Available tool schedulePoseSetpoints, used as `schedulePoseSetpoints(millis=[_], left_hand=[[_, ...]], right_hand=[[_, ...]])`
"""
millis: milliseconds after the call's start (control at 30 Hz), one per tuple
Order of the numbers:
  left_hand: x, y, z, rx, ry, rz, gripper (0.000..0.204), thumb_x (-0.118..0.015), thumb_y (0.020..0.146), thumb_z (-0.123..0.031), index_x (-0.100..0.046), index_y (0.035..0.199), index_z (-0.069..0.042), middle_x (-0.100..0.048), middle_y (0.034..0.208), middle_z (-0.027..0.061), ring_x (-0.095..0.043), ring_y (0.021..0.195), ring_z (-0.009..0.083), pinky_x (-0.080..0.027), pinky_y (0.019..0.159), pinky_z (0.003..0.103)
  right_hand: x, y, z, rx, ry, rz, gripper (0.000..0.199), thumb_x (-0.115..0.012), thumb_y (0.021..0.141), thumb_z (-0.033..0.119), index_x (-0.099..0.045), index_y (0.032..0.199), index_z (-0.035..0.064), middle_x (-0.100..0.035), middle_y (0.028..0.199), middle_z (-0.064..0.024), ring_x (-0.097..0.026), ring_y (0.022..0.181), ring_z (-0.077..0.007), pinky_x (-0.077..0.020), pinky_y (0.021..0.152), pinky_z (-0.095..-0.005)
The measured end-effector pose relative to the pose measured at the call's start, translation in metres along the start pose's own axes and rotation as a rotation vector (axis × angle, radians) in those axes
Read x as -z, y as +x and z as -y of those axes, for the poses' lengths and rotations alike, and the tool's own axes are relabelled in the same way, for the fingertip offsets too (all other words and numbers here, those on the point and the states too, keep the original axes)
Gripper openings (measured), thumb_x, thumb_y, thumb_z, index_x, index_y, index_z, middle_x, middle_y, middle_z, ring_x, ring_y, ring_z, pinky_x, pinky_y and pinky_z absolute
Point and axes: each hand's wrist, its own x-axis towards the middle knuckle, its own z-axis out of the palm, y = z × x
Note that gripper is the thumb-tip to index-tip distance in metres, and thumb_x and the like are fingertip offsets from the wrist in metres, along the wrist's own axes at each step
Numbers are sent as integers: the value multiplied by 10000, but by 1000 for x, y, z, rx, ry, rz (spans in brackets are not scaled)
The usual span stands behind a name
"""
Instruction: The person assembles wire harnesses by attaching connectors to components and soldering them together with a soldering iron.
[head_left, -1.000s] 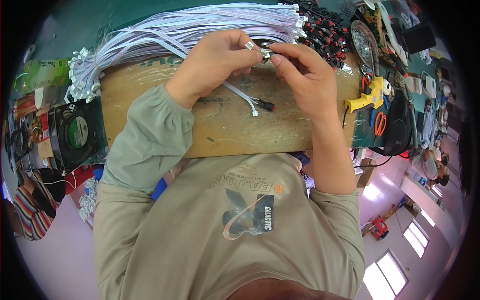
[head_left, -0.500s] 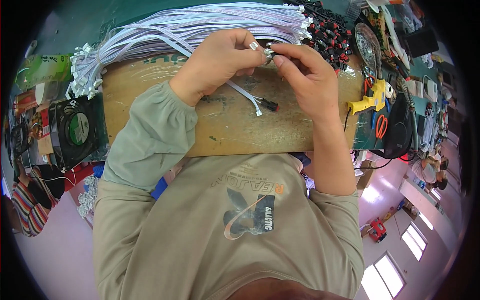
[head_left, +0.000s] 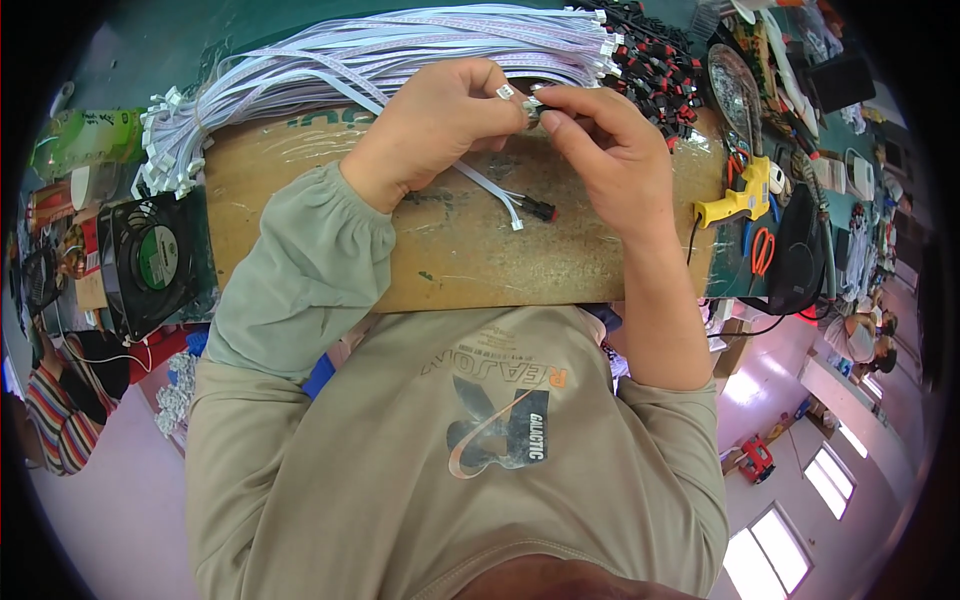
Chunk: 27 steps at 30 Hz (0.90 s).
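Note:
Over the far part of the brown work board point(head_left: 450, 260), my left hand point(head_left: 440, 115) is closed on a ribbon cable, with a small white connector point(head_left: 505, 91) standing out at its fingertips. My right hand point(head_left: 610, 145) meets it there, thumb and forefinger pinching a small dark connector point(head_left: 538, 108) against the cable's end. The fingers hide most of that joint. Below my left hand a flat white cable point(head_left: 485, 183) runs out across the board. It ends in a white plug point(head_left: 517, 224) and a black connector point(head_left: 542, 211).
A bundle of white ribbon cables point(head_left: 330, 75) lies along the far side. Next to it is a heap of black and red connectors point(head_left: 665, 85). To the right lie a yellow glue gun point(head_left: 742, 200) and orange-handled scissors point(head_left: 762, 252); a black fan point(head_left: 150, 255) stands left.
My right hand has shifted slightly left, its fingertips closer to those of my left hand. The left hand stays almost still, and the cable on the board lies as before.

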Motion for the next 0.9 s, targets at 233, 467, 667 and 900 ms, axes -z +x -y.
schedulePoseSetpoints(millis=[233, 467, 667, 900], left_hand=[[-3, 3, 0, 53, 9, -20, 104, -644, 798, -73, -551, 779, -31, -592, 788, 47, -457, 609, 73, -338, 533, 214], [4, 0, 1, -22, -133, -49, 52, -605, 800, -50, -572, 801, -10, -568, 729, 30, -481, 617, 72, -347, 543, 205], [2, 2, 2, -33, -153, -63, 59, -595, 804, -37, -548, 776, -16, -559, 729, 29, -467, 617, 75, -346, 552, 205], [3, 3, 2, -56, -138, -63, 94, -607, 823, -77, -541, 776, -29, -548, 707, 29, -460, 616, 81, -344, 557, 213]], right_hand=[[16, -14, 7, -187, 107, -58, 267, -682, 845, 112, -665, 1107, 67, -676, 933, -52, -623, 781, -87, -492, 704, -226], [125, -63, -36, -435, 1, -625, 316, -696, 860, 277, -646, 979, -11, -629, 766, -38, -575, 626, -65, -451, 552, -210], [164, -85, -57, -936, -348, -526, 558, -670, 814, 528, -649, 858, -28, -602, 694, -65, -553, 513, -99, -402, 455, -223], [163, -71, -82, -827, -168, -645, 412, -728, 797, 415, -598, 781, 25, -514, 580, -12, -468, 419, -89, -349, 385, -228]])
